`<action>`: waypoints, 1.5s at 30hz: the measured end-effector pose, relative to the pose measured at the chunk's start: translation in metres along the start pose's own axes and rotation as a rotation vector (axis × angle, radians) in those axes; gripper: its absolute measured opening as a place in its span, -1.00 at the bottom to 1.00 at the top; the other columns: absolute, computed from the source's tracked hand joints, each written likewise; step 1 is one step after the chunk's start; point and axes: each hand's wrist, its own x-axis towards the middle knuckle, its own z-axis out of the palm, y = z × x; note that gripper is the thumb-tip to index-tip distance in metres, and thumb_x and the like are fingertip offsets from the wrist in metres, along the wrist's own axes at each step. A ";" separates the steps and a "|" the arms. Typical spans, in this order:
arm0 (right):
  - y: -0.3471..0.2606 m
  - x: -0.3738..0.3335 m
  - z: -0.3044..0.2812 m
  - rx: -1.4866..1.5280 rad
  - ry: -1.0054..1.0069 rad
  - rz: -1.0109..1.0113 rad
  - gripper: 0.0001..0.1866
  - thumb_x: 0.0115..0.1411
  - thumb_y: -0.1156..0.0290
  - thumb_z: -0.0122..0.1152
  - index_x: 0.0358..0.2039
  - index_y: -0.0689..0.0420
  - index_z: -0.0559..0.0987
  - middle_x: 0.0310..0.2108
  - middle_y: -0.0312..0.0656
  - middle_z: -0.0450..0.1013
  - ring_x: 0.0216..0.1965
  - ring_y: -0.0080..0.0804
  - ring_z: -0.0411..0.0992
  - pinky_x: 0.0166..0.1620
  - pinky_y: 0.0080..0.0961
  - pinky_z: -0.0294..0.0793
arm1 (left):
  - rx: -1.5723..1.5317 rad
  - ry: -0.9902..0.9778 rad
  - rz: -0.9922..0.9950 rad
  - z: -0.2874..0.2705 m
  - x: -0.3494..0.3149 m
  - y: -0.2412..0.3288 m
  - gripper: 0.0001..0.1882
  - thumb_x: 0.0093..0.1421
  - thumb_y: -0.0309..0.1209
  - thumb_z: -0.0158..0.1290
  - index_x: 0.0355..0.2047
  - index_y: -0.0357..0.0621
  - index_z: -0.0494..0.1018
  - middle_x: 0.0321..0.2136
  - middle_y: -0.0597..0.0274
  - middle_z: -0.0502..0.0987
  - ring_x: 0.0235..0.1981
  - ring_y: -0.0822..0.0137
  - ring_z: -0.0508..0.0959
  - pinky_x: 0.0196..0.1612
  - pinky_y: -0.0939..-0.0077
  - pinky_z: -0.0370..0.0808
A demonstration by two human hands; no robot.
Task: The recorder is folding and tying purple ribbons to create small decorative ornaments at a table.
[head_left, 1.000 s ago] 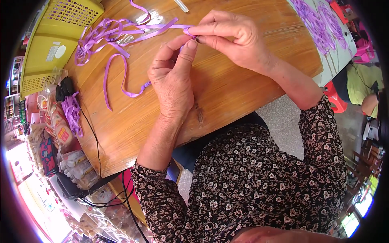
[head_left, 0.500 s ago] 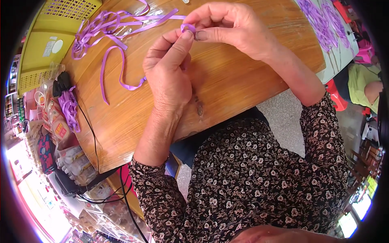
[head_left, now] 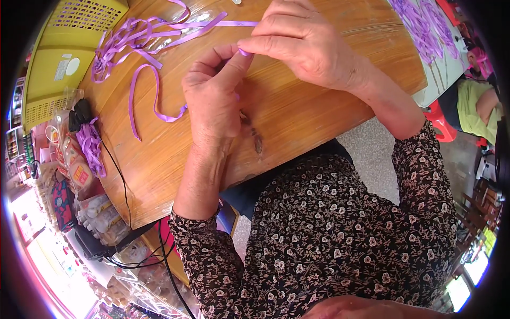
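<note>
My left hand [head_left: 215, 101] pinches a narrow purple ribbon [head_left: 244, 52] between thumb and forefinger, and a small fold of it shows at the fingertips. Beside it, my right hand [head_left: 316, 53] is closed, its fingertips touching that fold; its thumb is hidden behind the fingers. From the left a straight ribbon strand [head_left: 234, 23] runs up behind my right fingers. A loose ribbon tail [head_left: 133, 101] curls over the wood and reaches my left wrist. Farther left lies a tangled heap of purple ribbons [head_left: 114, 56].
A yellow-green plastic basket [head_left: 79, 37] stands on the left of the wooden table [head_left: 297, 133]. A black cable [head_left: 114, 162] crosses the table's left edge near a hanging purple bundle [head_left: 90, 146]. More ribbons [head_left: 419, 32] lie on a pale surface at right, near a seated person [head_left: 478, 106].
My right hand has turned, its fingers now reaching over the fold with the back of the hand showing. Less of the ribbon shows at the fingertips. My left hand has shifted slightly left and down.
</note>
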 end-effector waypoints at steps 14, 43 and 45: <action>0.025 -0.001 0.011 0.068 0.157 -0.314 -0.78 0.01 0.59 0.12 -0.28 0.28 0.55 -0.34 -0.16 0.43 -0.32 -0.29 0.42 -0.28 -0.45 0.40 | -0.155 -0.228 -0.235 -0.015 0.011 0.001 -0.86 0.06 -0.55 0.14 -0.34 -0.32 0.51 -0.65 0.43 0.39 -0.71 0.62 0.22 -0.66 0.73 0.10; -0.013 0.017 -0.019 1.440 -0.114 1.490 -0.86 0.12 0.42 0.19 -0.38 0.22 0.58 -0.42 -0.29 0.52 -0.32 -0.62 0.41 -0.18 -0.69 0.34 | -0.125 -0.154 0.186 -0.002 -0.002 -0.001 -0.88 0.11 -0.59 0.11 -0.31 -0.28 0.51 -0.41 0.37 0.53 -0.38 0.62 0.43 -0.30 0.79 0.35; -0.014 0.016 -0.019 1.444 -0.085 1.486 -0.87 0.12 0.42 0.20 -0.39 0.21 0.59 -0.43 -0.30 0.51 -0.33 -0.62 0.41 -0.18 -0.69 0.34 | -0.154 -0.179 0.201 -0.002 -0.001 -0.002 -0.88 0.11 -0.59 0.11 -0.30 -0.28 0.51 -0.41 0.38 0.52 -0.38 0.63 0.43 -0.29 0.80 0.34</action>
